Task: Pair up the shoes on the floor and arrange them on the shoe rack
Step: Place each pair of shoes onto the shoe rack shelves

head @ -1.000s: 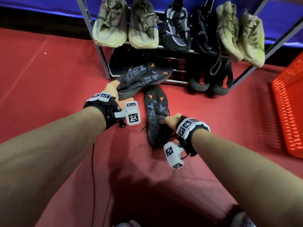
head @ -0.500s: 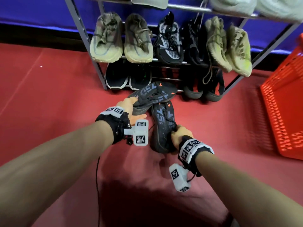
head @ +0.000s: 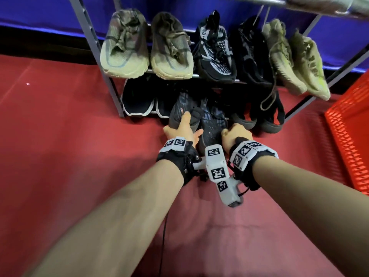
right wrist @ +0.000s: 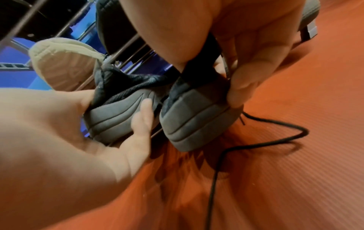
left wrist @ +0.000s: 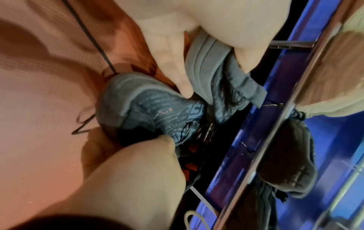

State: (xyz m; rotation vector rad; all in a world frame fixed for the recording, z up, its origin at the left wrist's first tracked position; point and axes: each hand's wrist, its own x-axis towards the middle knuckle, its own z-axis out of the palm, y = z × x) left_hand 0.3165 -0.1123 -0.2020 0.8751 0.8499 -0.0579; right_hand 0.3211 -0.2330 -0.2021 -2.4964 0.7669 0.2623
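Two dark grey knit shoes with orange marks lie side by side, toes pointing into the bottom shelf of the metal shoe rack. My left hand grips the heel of the left shoe, thumb on top and fingers under the sole. In the left wrist view that hand clasps the grey heel. My right hand grips the heel of the right shoe. The right wrist view has the right hand pinching that heel, with the left shoe beside it.
The middle shelf carries an olive pair, a black-and-white mesh pair and a yellow-green pair. On the bottom shelf stand black white-soled shoes at left and black shoes at right. A red basket sits right. A cable crosses the red floor.
Both hands have carried the dark shoes forward to the bottom shelf. The left shoe has turned from lying crosswise to toe-in, next to the right shoe.
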